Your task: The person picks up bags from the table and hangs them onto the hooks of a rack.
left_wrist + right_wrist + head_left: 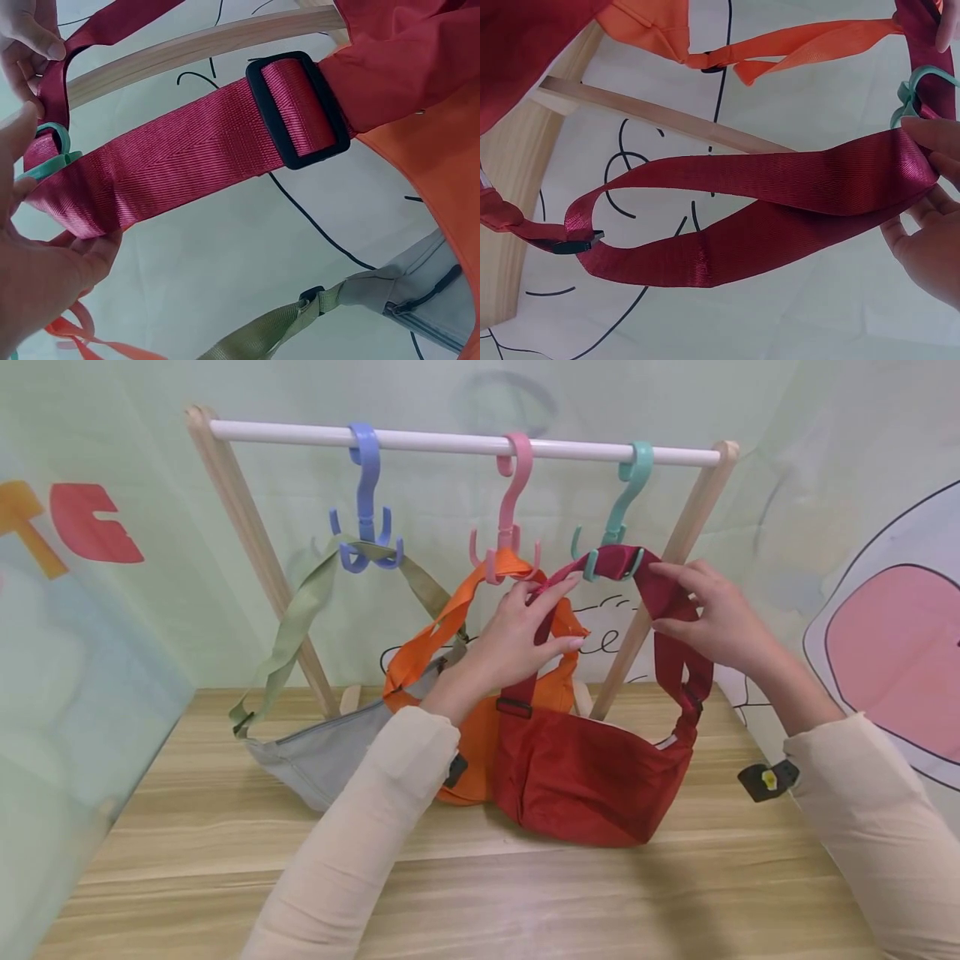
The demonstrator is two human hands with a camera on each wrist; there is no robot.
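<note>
A red shoulder bag [592, 777] stands on the table, its strap looped over the green hook [632, 493]. My right hand [716, 618] pinches the strap's right side just beside the hook; its fingers lie against the red webbing [780, 180] in the right wrist view. On the strap's left side, my left hand [517, 631] holds the webbing near the hook, with thumb and index finger spread. The left wrist view shows fingers [97, 255] at the strap's edge and a black slide buckle [298, 109] farther along the strap.
An orange bag [474, 752] hangs by its strap from the pink hook [513, 485]. A grey bag [330, 760] with an olive strap hangs from the blue hook [366, 485]. All hooks sit on the white rail [450, 442] of a wooden-legged rack standing on the wooden table [187, 860].
</note>
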